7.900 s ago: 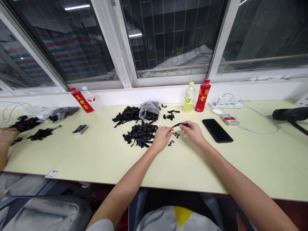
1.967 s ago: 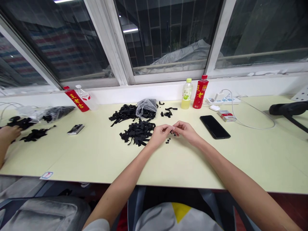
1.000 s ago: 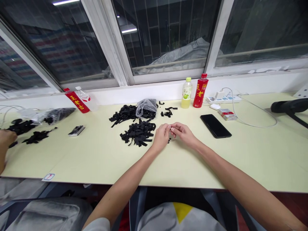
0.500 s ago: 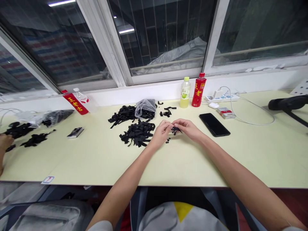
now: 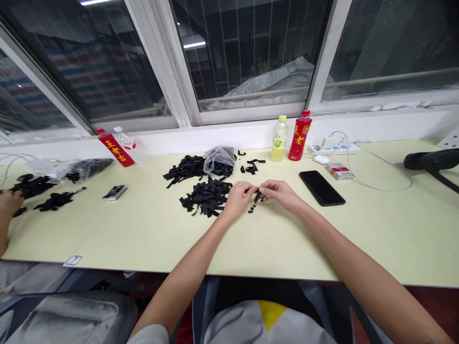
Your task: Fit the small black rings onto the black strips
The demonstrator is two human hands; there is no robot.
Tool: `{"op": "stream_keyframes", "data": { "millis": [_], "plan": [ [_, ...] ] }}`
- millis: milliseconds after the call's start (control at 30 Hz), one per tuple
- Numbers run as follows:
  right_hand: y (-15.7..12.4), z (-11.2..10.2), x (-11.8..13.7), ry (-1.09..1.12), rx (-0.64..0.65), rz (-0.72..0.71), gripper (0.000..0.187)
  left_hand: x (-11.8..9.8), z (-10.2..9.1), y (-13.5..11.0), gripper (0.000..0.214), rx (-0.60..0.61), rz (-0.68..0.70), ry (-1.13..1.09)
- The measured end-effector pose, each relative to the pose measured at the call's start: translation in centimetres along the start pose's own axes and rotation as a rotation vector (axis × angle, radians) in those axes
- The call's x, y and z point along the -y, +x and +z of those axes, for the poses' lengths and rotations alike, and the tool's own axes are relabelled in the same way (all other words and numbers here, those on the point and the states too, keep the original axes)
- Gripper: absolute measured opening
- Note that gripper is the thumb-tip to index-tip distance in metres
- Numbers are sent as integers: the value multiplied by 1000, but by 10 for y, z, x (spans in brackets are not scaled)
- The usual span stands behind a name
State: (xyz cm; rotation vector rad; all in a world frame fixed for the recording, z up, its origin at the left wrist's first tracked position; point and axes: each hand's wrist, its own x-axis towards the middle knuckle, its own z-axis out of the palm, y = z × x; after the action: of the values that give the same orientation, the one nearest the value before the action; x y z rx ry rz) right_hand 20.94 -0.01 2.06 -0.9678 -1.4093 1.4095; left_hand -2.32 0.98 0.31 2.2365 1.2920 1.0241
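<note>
The person's two hands are close together above the middle of the tabletop (image 5: 143, 234). The right hand (image 5: 281, 195) pinches a short black strip (image 5: 257, 195) with narrow fingers. The left hand (image 5: 236, 199) has curled fingers just beside the strip, and I cannot tell if they hold it too. Small black rings (image 5: 252, 208) lie on the tabletop under the hands. A pile of black strips (image 5: 207, 198) is to the left of the hands, and a phone (image 5: 322, 188) is to the right. Another person's hand (image 5: 9, 203) is at the far left edge, near more black strips (image 5: 55, 202).
</note>
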Motion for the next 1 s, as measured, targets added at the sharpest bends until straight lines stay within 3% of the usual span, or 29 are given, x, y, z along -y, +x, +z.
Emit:
{"op": "stream_keyframes", "data": {
  "millis": [167,400,600,700,800,900,1000],
  "plan": [
    [2,3,-5,-46,-15,-16,68,-5,-1,-1,36,-2,-45,-8],
    [4,7,-13,-139,-56,-54,68,-9,1,-7,61,39,-131,-145],
    [7,6,-23,-246,-87,-111,70,-5,8,-7,53,61,-175,-245],
    [11,-1,-30,-363,-195,-147,66,5,-1,-2,41,-28,-216,-92],
    [18,-9,-36,-602,-275,-167,50,19,-20,3,32,-170,-257,230],
    [30,-15,-37,-785,-255,-133,45,29,-34,3,28,-232,-353,495],
    [44,-15,-36,-928,-180,-92,51,28,-36,-1,42,-246,-412,604]
  ]
}}
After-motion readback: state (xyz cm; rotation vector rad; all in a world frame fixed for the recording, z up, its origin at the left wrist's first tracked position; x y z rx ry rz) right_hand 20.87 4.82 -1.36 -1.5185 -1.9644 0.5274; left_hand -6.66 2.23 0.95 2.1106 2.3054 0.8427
